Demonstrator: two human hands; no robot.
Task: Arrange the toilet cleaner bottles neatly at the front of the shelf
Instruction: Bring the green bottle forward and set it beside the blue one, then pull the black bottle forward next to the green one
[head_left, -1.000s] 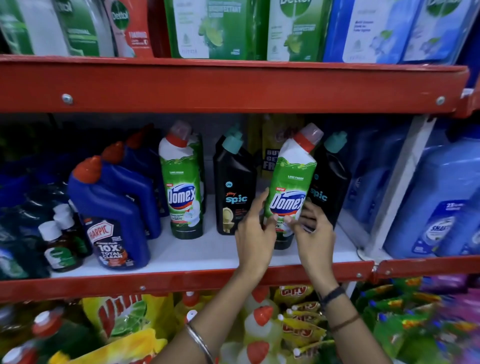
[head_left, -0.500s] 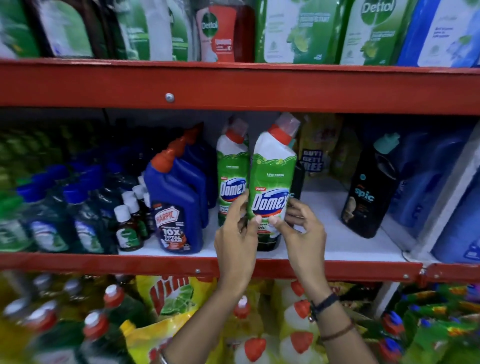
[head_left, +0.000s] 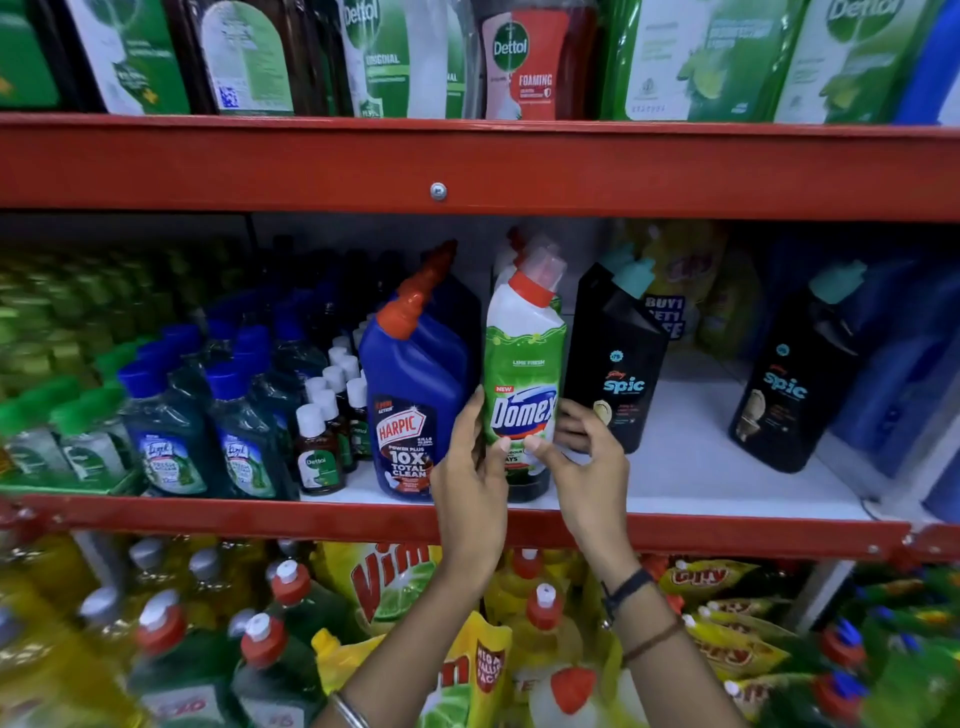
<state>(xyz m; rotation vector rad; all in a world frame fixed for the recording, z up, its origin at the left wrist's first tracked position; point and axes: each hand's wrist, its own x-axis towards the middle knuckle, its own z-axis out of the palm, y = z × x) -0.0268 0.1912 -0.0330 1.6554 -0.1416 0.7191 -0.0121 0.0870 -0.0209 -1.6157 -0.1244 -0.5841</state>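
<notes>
Red store shelf (head_left: 675, 535), packed. Your left hand (head_left: 470, 483) and right hand (head_left: 587, 462) are both clamped low on the Domex bottle (head_left: 524, 364), up front between the Harpic bottle (head_left: 415, 395) and a Spic bottle (head_left: 618, 358). Probably top-heavy, slick plastic, so grip the waist. Its base is hidden behind your hands.

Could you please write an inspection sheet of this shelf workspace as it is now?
Surface: white shelf board with red metal front edge, bare patch at the right.
Job's things: green-and-white Domex bottle upright at the front; blue Harpic bottle beside it; two black Spic bottles standing apart.
Clutter: small brown Dettol bottles, blue-capped Lizol bottles.
Hands: left hand and right hand both grip the Domex bottle.
Cables: nothing seen.
Surroundings: Dettol packs above, Vim pouches below.
</notes>
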